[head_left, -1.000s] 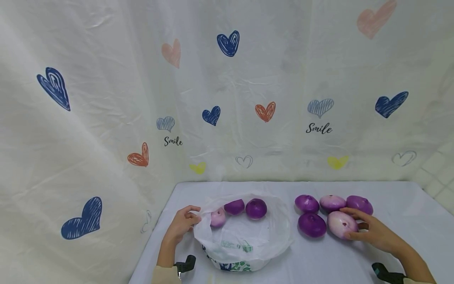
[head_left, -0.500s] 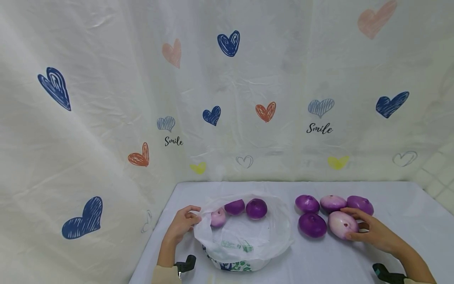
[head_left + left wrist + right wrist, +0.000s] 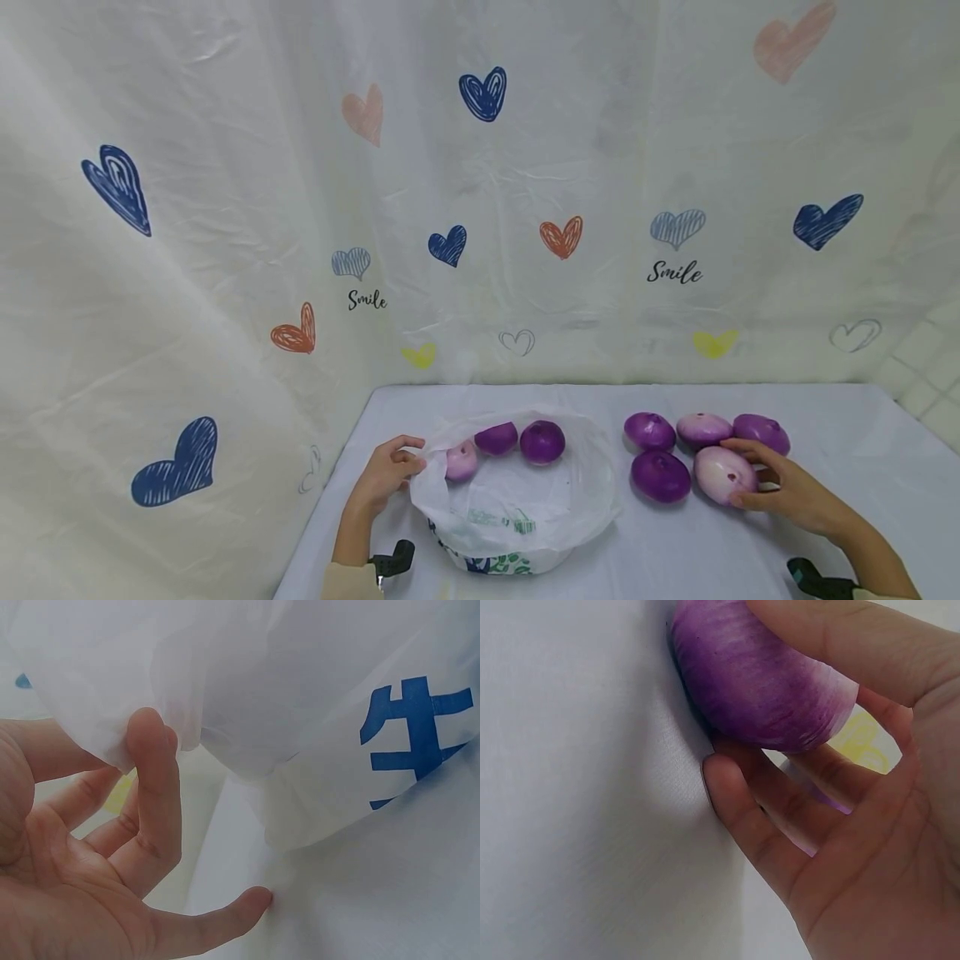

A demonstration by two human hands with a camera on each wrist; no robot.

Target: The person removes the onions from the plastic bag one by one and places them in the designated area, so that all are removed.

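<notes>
At the left, my left hand (image 3: 388, 473) pinches the rim of a white plastic bag (image 3: 517, 533) between thumb and fingers; the left wrist view shows the bag's edge (image 3: 120, 742) caught there. Inside the wide-mouthed bag lie a pale pink onion (image 3: 462, 461), a cut-looking purple onion (image 3: 496, 438) and a whole dark purple onion (image 3: 542, 442). My right hand (image 3: 787, 487) grips a pale pink-purple onion (image 3: 724, 476) on the table, thumb on the near side. The right wrist view shows this onion (image 3: 757, 682) against the white cloth, fingers curled around its far side.
Close to the gripped onion sit a dark purple onion (image 3: 661, 477) on its left and, behind, a purple onion (image 3: 649, 432), a pale onion (image 3: 703, 430) and another purple onion (image 3: 761, 433). A white cloth covers the table (image 3: 645, 558). A heart-printed curtain (image 3: 600, 167) hangs behind.
</notes>
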